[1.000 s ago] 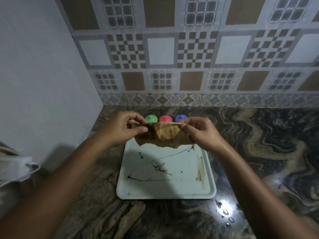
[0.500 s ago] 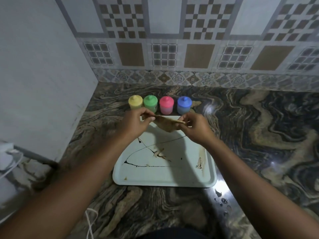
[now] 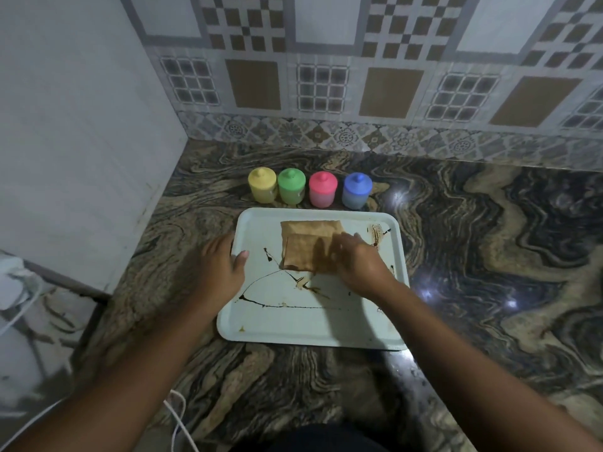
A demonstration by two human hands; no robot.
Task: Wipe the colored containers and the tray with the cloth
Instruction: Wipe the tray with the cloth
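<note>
A pale tray point(image 3: 287, 324) streaked with dark brown lines lies on the marble counter. A folded brown cloth point(image 3: 306, 246) lies flat on the tray's far half. My right hand point(image 3: 355, 262) presses on the cloth's right part with fingers spread flat. My left hand point(image 3: 222, 265) holds the tray's left rim, thumb on top of the edge. Behind the tray stand a yellow container point(image 3: 262, 185), a green container point(image 3: 291, 185), a pink container point(image 3: 322, 189) and a blue container point(image 3: 357, 190) in a row, each with a knobbed lid.
The marble counter point(image 3: 489, 256) runs to a tiled back wall point(image 3: 326, 86). A plain white wall point(image 3: 81, 125) closes the left side. A white cable point(image 3: 177, 419) hangs at the counter's front edge. White objects sit low at the left point(image 3: 16, 282).
Both hands held the cloth stretched in the air above the tray. Now the cloth lies folded on the tray under my right hand, and my left hand has moved to the tray's left rim.
</note>
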